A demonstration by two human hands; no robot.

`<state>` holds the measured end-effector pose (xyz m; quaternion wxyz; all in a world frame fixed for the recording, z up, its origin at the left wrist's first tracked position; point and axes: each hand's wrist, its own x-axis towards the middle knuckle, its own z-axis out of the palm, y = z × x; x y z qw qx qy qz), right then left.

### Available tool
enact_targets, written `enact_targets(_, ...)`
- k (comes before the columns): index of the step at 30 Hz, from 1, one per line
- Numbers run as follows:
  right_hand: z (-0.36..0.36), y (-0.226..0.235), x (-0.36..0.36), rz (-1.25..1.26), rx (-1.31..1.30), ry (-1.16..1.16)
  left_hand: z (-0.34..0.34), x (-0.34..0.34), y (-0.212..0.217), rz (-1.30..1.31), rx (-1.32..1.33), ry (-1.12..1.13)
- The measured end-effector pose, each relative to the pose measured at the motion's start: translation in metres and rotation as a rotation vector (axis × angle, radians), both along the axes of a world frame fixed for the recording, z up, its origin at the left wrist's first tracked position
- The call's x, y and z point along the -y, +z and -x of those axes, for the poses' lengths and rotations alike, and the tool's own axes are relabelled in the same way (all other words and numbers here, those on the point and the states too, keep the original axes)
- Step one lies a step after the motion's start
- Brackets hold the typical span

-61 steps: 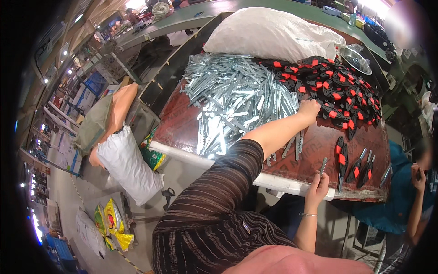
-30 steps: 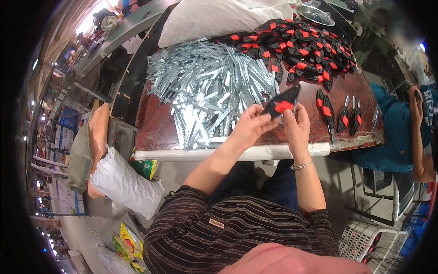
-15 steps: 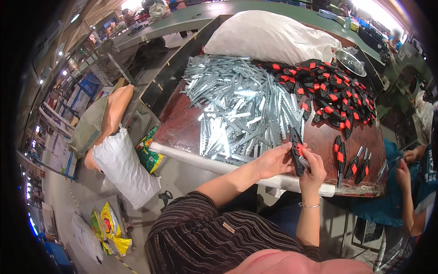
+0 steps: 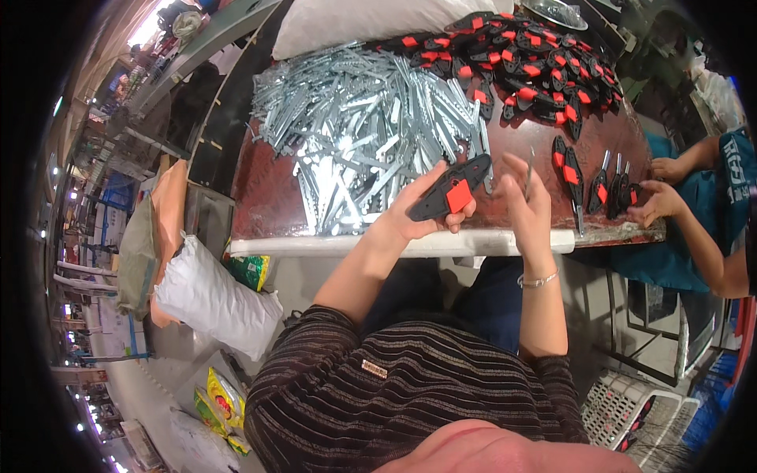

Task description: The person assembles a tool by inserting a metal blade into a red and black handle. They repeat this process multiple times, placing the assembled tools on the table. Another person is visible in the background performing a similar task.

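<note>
Head view, looking down: a black plastic handle with an orange-red square button (image 4: pixel 451 192) is gripped in the left hand (image 4: pixel 418 213), fingers curled closed around its lower end, thumb pressed along its side. The handle is held in the air above the near edge of the reddish-brown worktable (image 4: pixel 268 197), its long axis slanted from lower left up to upper right, the free tip pointed toward the right hand (image 4: pixel 524 197). The right hand is raised just beside that tip, fingers pinched closed on a thin silver metal blade (image 4: pixel 530 169) held nearly upright. The two parts are near but apart; a small gap is seen between them.

Behind the hands, a wide heap of silver toothed metal strips (image 4: pixel 371 126) is spread over the table, and a pile of matching black-and-orange handles (image 4: pixel 536 67) is stacked at the far right. Finished pieces (image 4: pixel 587 185) are laid in a row to the right, where another person's hands (image 4: pixel 658 185) are at work. Open room is left only along the near table edge.
</note>
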<state>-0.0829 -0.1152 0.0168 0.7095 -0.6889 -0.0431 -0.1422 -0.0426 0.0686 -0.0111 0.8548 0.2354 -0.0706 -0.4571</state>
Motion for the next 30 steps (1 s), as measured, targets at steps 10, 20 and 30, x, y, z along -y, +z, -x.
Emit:
enact_targets(10, -0.005, -0.012, -0.004, -0.541, -0.287, 0.095, -0.014, 0.002, -0.024, 0.379, 0.029, 0.146)
enact_targets(20, 0.013, -0.002, -0.021, -0.499, -0.379, 0.220, -0.011, 0.021, 0.006, 0.079, 0.434, 0.521)
enact_targets(30, 0.030, 0.007, -0.013, 0.640, 0.016, -0.201, -0.022, 0.017, -0.003, 0.307, 0.080, 0.627)
